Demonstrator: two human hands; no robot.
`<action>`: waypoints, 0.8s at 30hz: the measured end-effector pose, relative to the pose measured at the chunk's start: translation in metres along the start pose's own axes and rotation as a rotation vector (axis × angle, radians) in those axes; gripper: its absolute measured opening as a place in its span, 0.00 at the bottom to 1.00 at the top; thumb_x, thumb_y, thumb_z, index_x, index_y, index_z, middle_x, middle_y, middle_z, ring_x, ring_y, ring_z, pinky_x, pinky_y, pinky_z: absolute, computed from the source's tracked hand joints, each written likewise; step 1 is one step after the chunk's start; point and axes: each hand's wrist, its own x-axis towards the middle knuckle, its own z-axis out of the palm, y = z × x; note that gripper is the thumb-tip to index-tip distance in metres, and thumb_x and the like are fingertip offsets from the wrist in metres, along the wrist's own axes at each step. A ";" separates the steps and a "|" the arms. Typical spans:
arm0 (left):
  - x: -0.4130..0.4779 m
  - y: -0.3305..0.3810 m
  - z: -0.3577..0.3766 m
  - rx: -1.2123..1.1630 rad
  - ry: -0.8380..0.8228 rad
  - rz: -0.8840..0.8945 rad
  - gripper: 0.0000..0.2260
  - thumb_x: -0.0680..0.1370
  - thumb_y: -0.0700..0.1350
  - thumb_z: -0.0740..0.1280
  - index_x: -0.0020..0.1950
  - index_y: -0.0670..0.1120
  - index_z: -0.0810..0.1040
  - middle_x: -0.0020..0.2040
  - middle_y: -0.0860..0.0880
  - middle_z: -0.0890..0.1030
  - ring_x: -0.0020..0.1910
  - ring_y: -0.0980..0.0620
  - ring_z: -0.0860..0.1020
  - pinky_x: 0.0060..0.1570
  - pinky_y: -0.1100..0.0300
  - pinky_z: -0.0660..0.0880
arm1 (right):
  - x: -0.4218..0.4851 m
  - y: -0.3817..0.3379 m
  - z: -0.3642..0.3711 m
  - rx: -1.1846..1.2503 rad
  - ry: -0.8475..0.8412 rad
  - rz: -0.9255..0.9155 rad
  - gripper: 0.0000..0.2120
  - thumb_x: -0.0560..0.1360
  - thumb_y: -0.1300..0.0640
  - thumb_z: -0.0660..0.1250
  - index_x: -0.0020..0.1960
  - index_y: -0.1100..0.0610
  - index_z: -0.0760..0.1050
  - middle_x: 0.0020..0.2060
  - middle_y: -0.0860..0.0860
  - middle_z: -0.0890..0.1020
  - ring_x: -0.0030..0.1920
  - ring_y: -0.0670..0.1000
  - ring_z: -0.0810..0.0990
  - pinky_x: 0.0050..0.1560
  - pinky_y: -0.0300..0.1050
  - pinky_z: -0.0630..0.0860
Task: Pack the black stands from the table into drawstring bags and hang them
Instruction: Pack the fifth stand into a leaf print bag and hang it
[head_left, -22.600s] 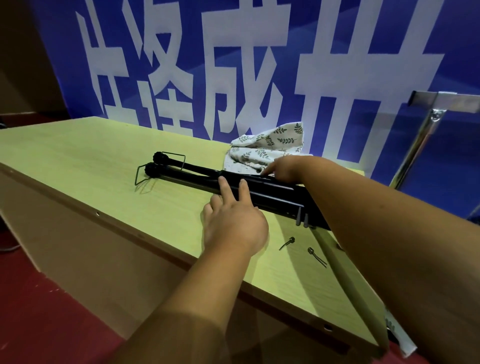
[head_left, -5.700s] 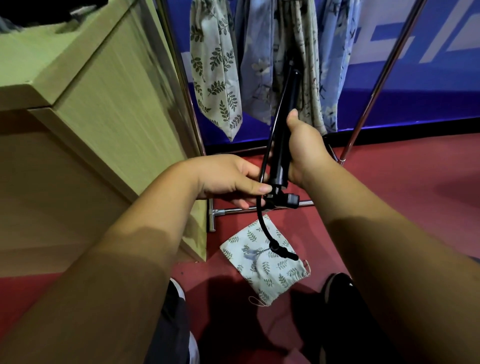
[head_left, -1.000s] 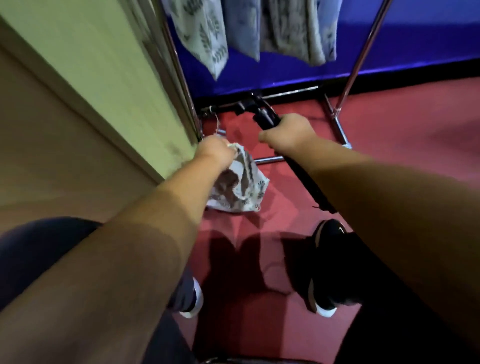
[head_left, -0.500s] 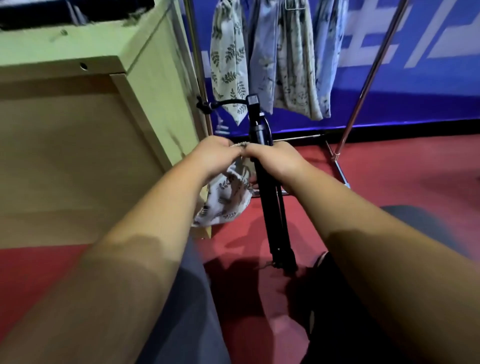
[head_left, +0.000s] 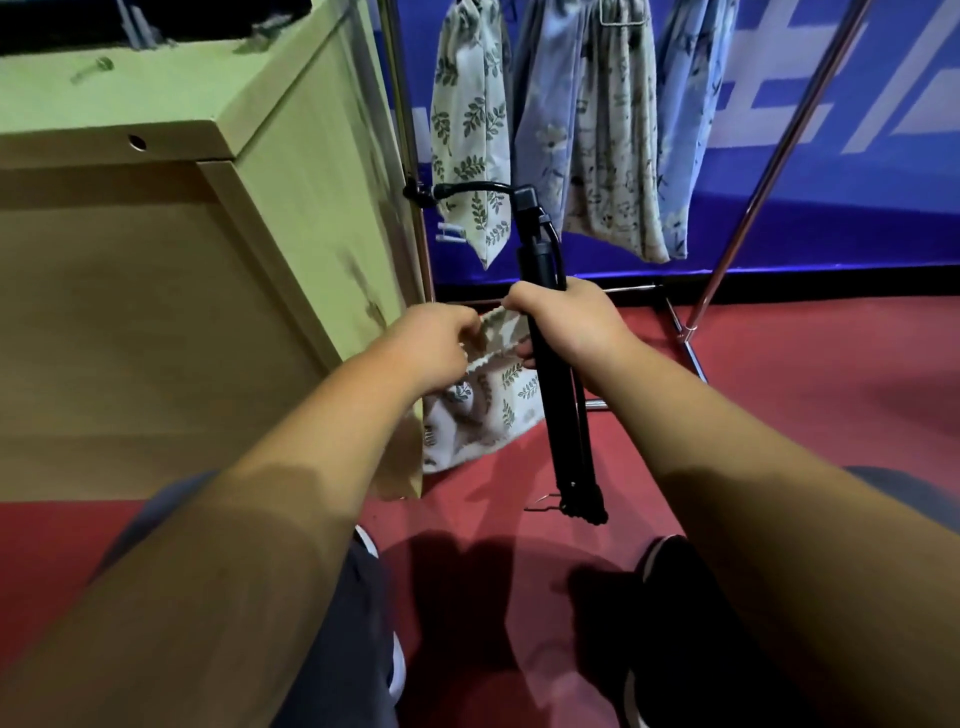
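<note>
Gripping the stand (head_left: 550, 374) upright, the right hand (head_left: 571, 322) frees the left hand (head_left: 436, 343) to pinch the bag (head_left: 488, 410) mouth beside it, likely for loading.

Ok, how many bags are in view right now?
5. Four hang from the rack: leaf-print bag, blue bag, grey bag, second blue bag. The fifth bag is in the left hand, beside the stand. Others may hang out of frame.

1. We see the black stand (head_left: 553, 374) folded and nearly upright, gripped at mid-length by our right hand (head_left: 571, 322), its gooseneck top bent leftward.
2. The leaf-print drawstring bag (head_left: 488, 410) hangs limp just left of it, rim pinched by our left hand (head_left: 436, 343).
3. More drawstring bags (head_left: 613, 156) hang behind.
</note>
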 end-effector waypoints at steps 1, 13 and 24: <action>0.003 0.000 0.001 0.022 0.021 -0.018 0.21 0.77 0.33 0.64 0.62 0.52 0.85 0.56 0.47 0.84 0.58 0.43 0.81 0.53 0.55 0.78 | 0.002 0.001 0.001 -0.008 -0.001 -0.009 0.07 0.71 0.55 0.75 0.45 0.56 0.79 0.33 0.54 0.81 0.32 0.55 0.85 0.38 0.54 0.86; 0.036 -0.015 -0.001 -0.398 0.033 -0.230 0.22 0.82 0.35 0.63 0.70 0.54 0.81 0.54 0.47 0.83 0.34 0.52 0.78 0.27 0.63 0.72 | 0.025 0.017 -0.002 -0.162 -0.059 -0.027 0.07 0.68 0.56 0.78 0.36 0.54 0.80 0.30 0.49 0.83 0.33 0.52 0.84 0.40 0.52 0.82; 0.044 -0.032 -0.005 -0.479 -0.004 -0.361 0.25 0.77 0.31 0.70 0.71 0.51 0.81 0.47 0.47 0.83 0.35 0.49 0.80 0.32 0.62 0.76 | 0.030 0.031 -0.029 -0.191 -0.079 0.010 0.07 0.71 0.58 0.77 0.43 0.57 0.80 0.36 0.54 0.84 0.34 0.54 0.82 0.38 0.51 0.81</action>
